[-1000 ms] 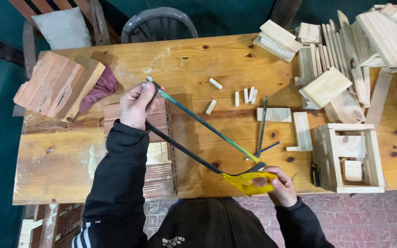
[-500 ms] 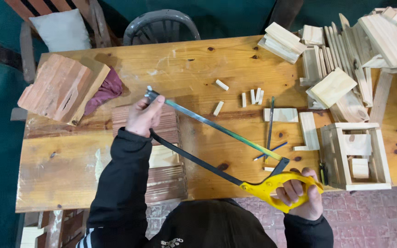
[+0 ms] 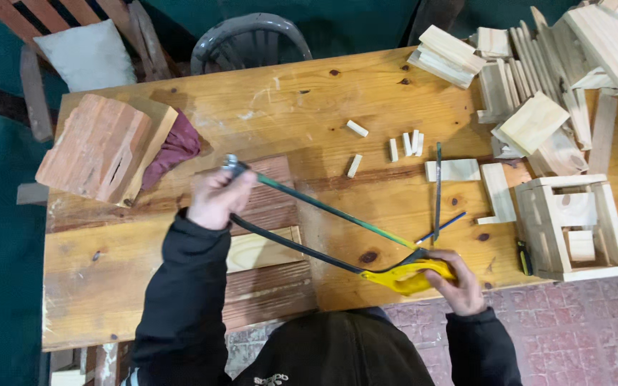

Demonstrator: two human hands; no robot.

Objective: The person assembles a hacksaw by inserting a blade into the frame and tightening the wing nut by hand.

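Hacksaw [image 3: 323, 229] lies slantwise over the table [image 3: 180, 107], its far end at the left and its yellow handle [image 3: 409, 275] at the near right edge. My left hand [image 3: 212, 196] is closed round the far tip of the frame, fingers wrapped tight about the metal, and my right hand [image 3: 459, 282] grips the handle from below, fingers curled shut on it. The blade [image 3: 323, 207] runs thin and greenish between the two ends, with the dark frame bowed beneath it on the near side. As I judge it, I am fitting or tensioning the blade rather than cutting, since no piece sits under the teeth. Below my left arm lies a pale board [image 3: 262, 250] on darker planks. Right of the saw are two loose blades [image 3: 438, 186], small cut blocks [image 3: 405, 145], and a wooden box [image 3: 574, 225]. A next move would need both ends held steady and the blade seated straight before any strain goes on it.
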